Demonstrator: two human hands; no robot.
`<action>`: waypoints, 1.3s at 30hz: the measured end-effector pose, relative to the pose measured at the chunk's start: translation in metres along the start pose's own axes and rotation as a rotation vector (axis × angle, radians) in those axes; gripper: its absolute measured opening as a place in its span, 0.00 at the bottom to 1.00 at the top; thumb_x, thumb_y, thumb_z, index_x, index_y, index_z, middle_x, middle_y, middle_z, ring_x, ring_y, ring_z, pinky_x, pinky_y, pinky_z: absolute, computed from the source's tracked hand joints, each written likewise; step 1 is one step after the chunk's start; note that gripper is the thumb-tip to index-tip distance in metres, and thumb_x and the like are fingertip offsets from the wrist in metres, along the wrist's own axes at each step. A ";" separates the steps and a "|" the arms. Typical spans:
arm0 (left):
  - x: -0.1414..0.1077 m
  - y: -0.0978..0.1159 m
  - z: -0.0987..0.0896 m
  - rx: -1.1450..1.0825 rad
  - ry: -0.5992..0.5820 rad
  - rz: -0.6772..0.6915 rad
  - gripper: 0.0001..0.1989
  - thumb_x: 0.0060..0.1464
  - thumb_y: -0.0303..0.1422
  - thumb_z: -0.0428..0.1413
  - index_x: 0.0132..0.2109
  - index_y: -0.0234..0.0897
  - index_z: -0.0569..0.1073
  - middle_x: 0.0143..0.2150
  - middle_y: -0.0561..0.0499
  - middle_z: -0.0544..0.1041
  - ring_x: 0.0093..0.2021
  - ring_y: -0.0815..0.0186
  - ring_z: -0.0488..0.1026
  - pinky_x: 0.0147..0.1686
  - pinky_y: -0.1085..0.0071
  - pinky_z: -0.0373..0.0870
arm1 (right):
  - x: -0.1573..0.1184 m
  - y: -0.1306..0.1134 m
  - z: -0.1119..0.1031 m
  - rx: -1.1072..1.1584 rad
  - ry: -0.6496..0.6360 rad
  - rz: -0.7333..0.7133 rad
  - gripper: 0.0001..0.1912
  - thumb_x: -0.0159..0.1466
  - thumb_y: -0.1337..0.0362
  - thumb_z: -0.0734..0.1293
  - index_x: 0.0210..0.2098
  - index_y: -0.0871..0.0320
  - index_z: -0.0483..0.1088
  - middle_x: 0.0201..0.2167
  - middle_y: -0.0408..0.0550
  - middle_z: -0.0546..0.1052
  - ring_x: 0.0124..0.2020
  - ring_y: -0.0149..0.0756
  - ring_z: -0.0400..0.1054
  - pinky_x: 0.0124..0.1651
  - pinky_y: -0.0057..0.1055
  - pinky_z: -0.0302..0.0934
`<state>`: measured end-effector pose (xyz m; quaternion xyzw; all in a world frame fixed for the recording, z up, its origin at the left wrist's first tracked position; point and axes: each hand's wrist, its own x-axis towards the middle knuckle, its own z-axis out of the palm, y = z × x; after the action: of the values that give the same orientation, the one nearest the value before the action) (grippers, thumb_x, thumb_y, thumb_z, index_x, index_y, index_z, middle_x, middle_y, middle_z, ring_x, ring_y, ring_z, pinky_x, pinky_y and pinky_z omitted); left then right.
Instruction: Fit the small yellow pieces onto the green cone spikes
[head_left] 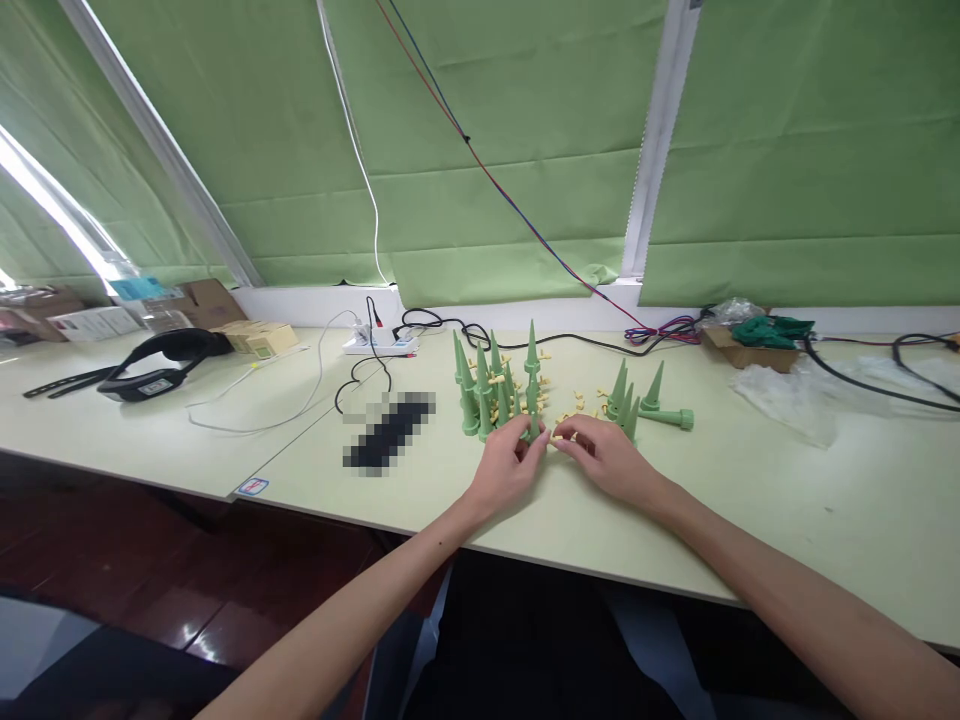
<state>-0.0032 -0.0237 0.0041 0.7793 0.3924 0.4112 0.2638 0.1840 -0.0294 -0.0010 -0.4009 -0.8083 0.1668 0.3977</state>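
My left hand (504, 468) is closed around the lower part of a green plastic spike (534, 426), which points upward at the table's front half. Beside it, my right hand (609, 458) pinches a small yellow plastic piece (555, 437), close to the spike's side; I cannot tell whether the two touch. Several upright green spikes (483, 400) with yellow side pieces stand just behind and left of my left hand. More green spikes (617, 388) stand behind my right hand, and one spike (667, 417) lies on its side. Loose yellow pieces (580, 405) are scattered between the groups.
A blurred black object (390, 432) lies to the left. Behind it is a white power strip (381, 342) with cables. A black headset-like strap (161, 365) and small boxes (271, 341) are farther left. At right are a cardboard box (750, 352) and clear plastic bags (787, 400).
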 end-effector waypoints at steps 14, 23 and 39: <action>0.000 -0.001 0.001 0.018 0.016 0.014 0.12 0.63 0.40 0.49 0.37 0.36 0.68 0.27 0.54 0.68 0.21 0.73 0.60 0.21 0.74 0.55 | 0.001 -0.001 0.001 -0.027 -0.030 0.072 0.18 0.72 0.56 0.55 0.29 0.56 0.65 0.23 0.42 0.71 0.24 0.32 0.62 0.32 0.30 0.55; 0.000 0.000 0.001 -0.003 0.063 0.004 0.11 0.63 0.39 0.49 0.36 0.36 0.67 0.33 0.52 0.72 0.21 0.75 0.59 0.21 0.75 0.54 | 0.000 -0.002 0.000 0.042 -0.018 0.024 0.07 0.69 0.60 0.60 0.40 0.55 0.67 0.34 0.45 0.74 0.28 0.33 0.65 0.33 0.30 0.58; 0.000 -0.004 0.002 0.022 0.087 0.018 0.11 0.63 0.38 0.50 0.36 0.36 0.67 0.32 0.53 0.72 0.21 0.75 0.61 0.22 0.76 0.56 | 0.001 -0.002 0.000 0.053 -0.054 0.113 0.10 0.70 0.56 0.59 0.39 0.55 0.65 0.29 0.41 0.73 0.24 0.31 0.63 0.33 0.30 0.55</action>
<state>-0.0034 -0.0212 0.0005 0.7669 0.4009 0.4429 0.2342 0.1826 -0.0302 0.0004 -0.4307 -0.7900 0.2211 0.3761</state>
